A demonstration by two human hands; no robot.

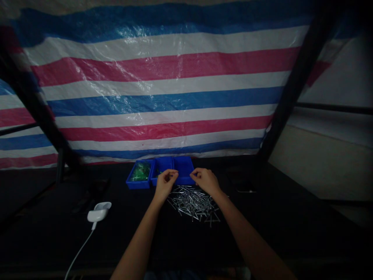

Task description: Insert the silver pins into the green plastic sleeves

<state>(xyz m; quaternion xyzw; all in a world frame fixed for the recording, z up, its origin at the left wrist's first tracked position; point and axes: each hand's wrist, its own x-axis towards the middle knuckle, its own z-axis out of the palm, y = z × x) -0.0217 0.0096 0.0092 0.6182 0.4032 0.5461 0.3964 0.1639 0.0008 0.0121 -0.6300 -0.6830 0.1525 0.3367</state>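
My left hand [166, 183] is closed in a pinch, thumb and forefinger together, in front of the middle blue bin [163, 161]. My right hand [206, 180] also pinches, at the front right corner of the right blue bin [183, 163]. Anything between either set of fingertips is too small and dark to make out. Below and between the hands lies a loose pile of thin silvery metal pins, like long nails [192, 204]. Some small green bits show in the middle bin, partly hidden by my left hand.
The left blue bin [129, 182] holds green pieces in clear plastic. A white open case [98, 214] with a cable lies on the black table [122, 233] at left. A dark flat object [241, 182] lies at right. Striped sheeting [169, 89] hangs behind, between dark posts.
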